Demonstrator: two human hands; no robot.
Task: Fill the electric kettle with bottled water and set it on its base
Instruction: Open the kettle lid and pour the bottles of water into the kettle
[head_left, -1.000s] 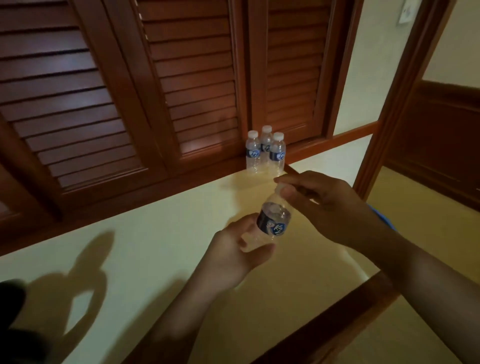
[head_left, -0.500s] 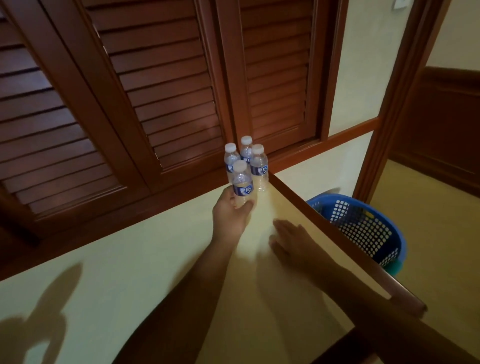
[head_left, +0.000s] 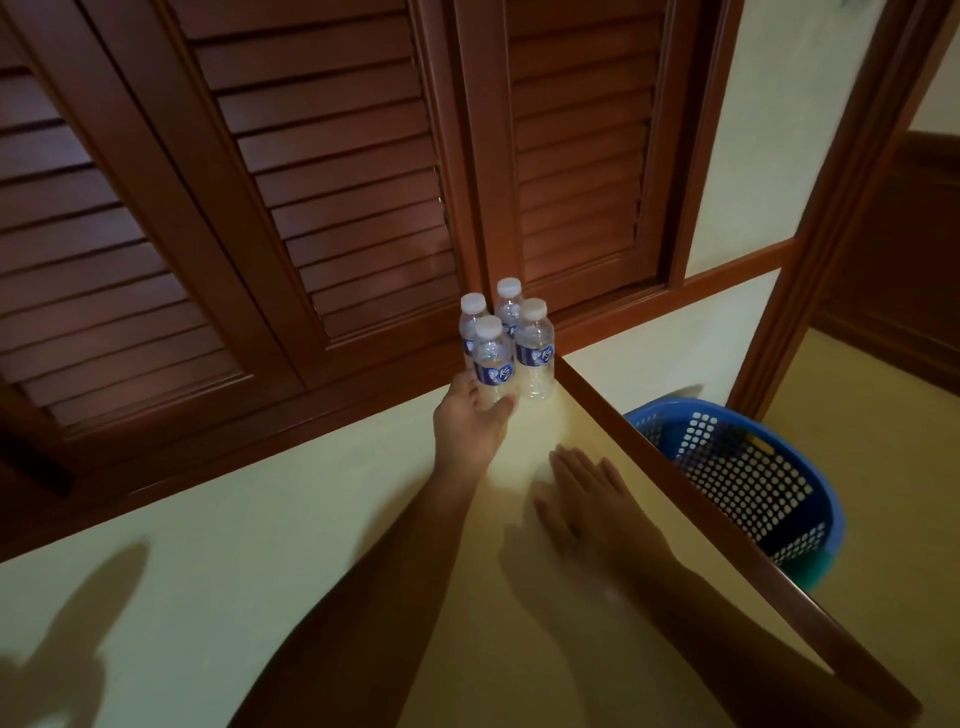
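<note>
The left hand (head_left: 475, 421) is curled round the lower part of the front bottle (head_left: 493, 364), thumb on one side and fingers on the other. The bottle stands upright on the table (head_left: 311, 519) with its white cap on. Just beyond those fingers, touching or nearly touching the held one, stand three more bottles (head_left: 534, 353), also capped. The right hand (head_left: 584, 499) lies nearer the body and to the right of the left, palm down on the tabletop, fingers straight and holding nothing. Past the table edge on the right hand's far side sits a blue basket (head_left: 737, 467). Slatted wooden shutters (head_left: 337, 182) rise behind the bottles.

No kettle or base is in view (so nothing can be said of its water level). The step in hand looks like the handling of a water bottle, whether taking it or setting it there I cannot tell. If it is being taken, the next move calls for lifting it straight up so its neighbours are not knocked over. The free right hand would then twist off the cap and the kettle must be found.
</note>
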